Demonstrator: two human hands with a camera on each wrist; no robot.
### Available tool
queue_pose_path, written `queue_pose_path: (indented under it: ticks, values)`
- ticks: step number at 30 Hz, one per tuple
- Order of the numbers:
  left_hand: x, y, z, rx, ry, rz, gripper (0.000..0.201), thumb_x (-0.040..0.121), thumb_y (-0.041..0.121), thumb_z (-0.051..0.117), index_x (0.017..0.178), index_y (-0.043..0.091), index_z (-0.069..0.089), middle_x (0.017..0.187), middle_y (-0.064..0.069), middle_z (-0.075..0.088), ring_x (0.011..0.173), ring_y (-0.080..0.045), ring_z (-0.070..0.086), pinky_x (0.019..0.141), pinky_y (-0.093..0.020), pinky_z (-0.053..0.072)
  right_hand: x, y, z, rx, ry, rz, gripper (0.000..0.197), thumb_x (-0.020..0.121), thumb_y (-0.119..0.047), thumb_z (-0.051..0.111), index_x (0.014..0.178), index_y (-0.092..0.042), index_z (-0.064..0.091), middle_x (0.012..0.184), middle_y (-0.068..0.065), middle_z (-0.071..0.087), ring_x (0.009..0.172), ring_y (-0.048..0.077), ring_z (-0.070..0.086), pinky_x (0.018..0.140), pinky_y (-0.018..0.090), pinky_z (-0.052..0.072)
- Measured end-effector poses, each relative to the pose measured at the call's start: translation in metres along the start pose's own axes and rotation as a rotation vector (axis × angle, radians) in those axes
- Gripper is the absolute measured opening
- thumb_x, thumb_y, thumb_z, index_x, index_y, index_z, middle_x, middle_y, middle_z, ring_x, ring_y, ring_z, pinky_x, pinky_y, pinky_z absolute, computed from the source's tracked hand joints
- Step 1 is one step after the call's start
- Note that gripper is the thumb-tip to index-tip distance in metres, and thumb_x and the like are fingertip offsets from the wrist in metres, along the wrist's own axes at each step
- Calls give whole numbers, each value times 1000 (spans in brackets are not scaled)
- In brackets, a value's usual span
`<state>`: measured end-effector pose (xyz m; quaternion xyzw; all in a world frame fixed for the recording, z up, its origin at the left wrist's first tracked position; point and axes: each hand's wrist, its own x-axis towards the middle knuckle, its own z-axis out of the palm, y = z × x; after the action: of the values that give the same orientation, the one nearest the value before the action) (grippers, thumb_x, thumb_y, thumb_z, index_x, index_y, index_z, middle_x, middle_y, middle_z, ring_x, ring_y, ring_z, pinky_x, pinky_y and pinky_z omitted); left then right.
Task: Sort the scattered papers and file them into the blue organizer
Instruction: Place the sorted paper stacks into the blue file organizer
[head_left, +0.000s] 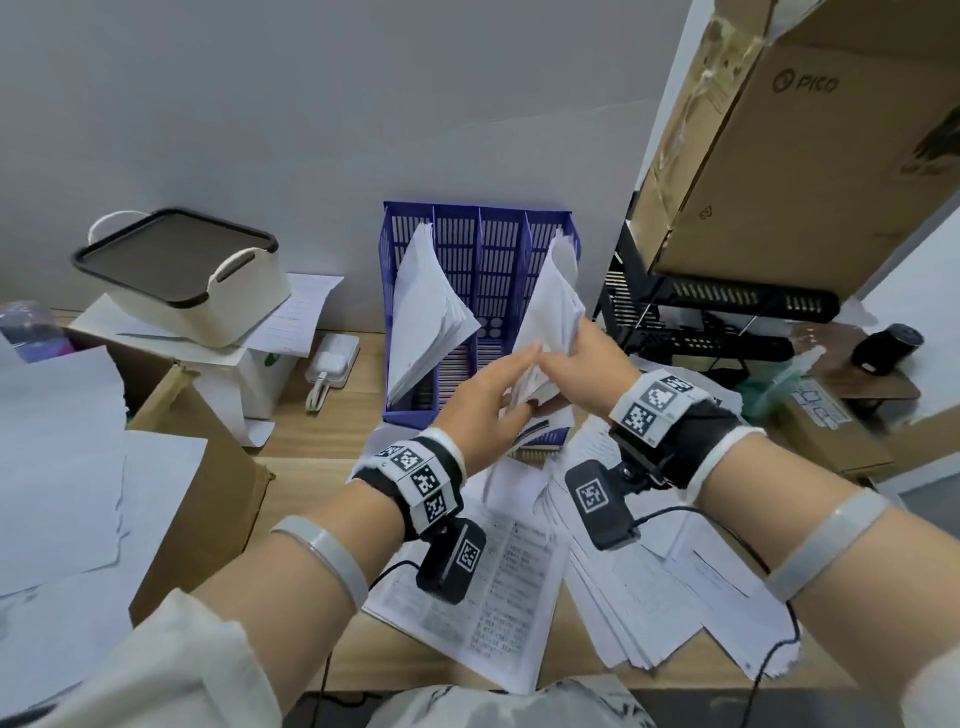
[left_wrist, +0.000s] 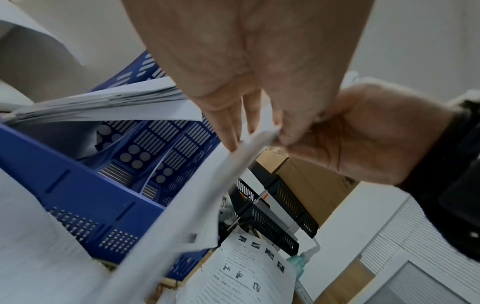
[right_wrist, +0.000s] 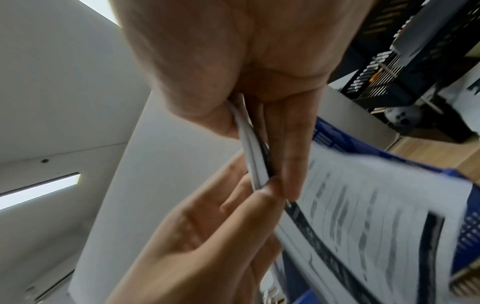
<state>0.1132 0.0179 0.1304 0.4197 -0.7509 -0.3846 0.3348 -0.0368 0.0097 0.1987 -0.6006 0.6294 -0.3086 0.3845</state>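
— Where are your hands?

— Your right hand (head_left: 582, 358) pinches a sheaf of papers (head_left: 550, 306), thumb on one face and fingers on the other, standing it in the rightmost slot of the blue organizer (head_left: 480, 249). Your left hand (head_left: 485, 400) has its fingers nearly straight, tips touching the sheaf's near edge; whether the thumb grips it, I cannot tell.

— And the other papers?

— A filed bundle (head_left: 428, 317) leans in the leftmost slot. Loose sheets (head_left: 639, 587) lie scattered on the wooden desk (head_left: 317, 431), near you and to the right.
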Motion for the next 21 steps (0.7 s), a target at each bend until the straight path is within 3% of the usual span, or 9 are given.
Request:
queue_pose_path:
  ticks: [2, 4, 8, 11, 14, 16, 18, 20, 21]
  values:
    - [4, -3, -3, -90, -41, -13, 60, 94, 16, 65, 150, 24, 44, 151, 4, 45, 138, -10, 44, 110, -33, 46, 2, 0, -6, 34, 12, 26, 39, 84, -5, 43, 119, -18, 54, 100, 11, 67, 82, 34, 70, 56, 47, 60]
    - [9, -9, -5, -93, -54, -65, 64, 92, 30, 68, 150, 22, 43, 151, 3, 43, 139, -12, 42, 111, -36, 45, 2, -4, -13, -27, 35, 7, 42, 85, 1, 42, 119, -21, 51, 103, 10, 65, 89, 35, 68, 60, 48, 61]
    - [27, -33, -4, -147, -43, -329, 82, 85, 62, 61, 153, 24, 37, 157, 1, 41, 143, -16, 41, 119, -42, 35, 6, -11, -35, -132, 98, -90, 51, 88, 2, 47, 134, -19, 48, 108, 1, 62, 96, 21, 62, 68, 23, 49]
    - [41, -48, -5, -86, -69, -480, 64, 98, 30, 56, 155, 16, 31, 157, -12, 41, 144, -32, 40, 118, -47, 35, 10, -17, -49, -135, 77, -124, 46, 89, 3, 46, 130, -16, 52, 100, -1, 64, 81, 10, 63, 51, 7, 44]
    - [51, -59, -15, -16, -35, -562, 69, 98, 16, 55, 158, 19, 22, 156, -18, 40, 137, -45, 45, 110, -48, 40, 21, -21, -56, -136, 22, -142, 39, 91, 1, 48, 126, -14, 55, 95, -1, 64, 76, 1, 61, 47, 6, 44]
    - [55, -66, -25, 46, 60, -566, 70, 96, 12, 54, 158, 20, 22, 159, -15, 34, 137, -40, 45, 110, -42, 40, 32, -23, -56, -124, -2, -139, 35, 91, -1, 50, 123, -13, 56, 94, -3, 65, 78, -1, 61, 52, 5, 44]
    - [54, -74, -34, 91, 177, -547, 77, 94, 5, 53, 159, 25, 16, 164, -11, 21, 146, -32, 33, 116, -38, 35, 46, -24, -54, -104, -29, -127, 32, 91, -1, 51, 121, -11, 57, 90, -8, 64, 77, -2, 61, 55, 5, 45]
    - [51, -82, -43, 114, 267, -538, 86, 93, 1, 52, 160, 31, 7, 169, -4, 0, 154, -23, 13, 118, -25, 20, 61, -22, -48, -78, -55, -100, 34, 91, -1, 52, 123, -9, 57, 95, -2, 67, 80, 7, 65, 56, 12, 50]
    - [48, -85, -46, 126, 291, -539, 88, 93, 1, 53, 160, 32, 5, 169, -2, -5, 155, -19, 7, 110, -15, 14, 69, -21, -44, -57, -67, -87, 37, 90, -1, 53, 125, -10, 56, 101, 4, 68, 83, 14, 68, 57, 20, 55]
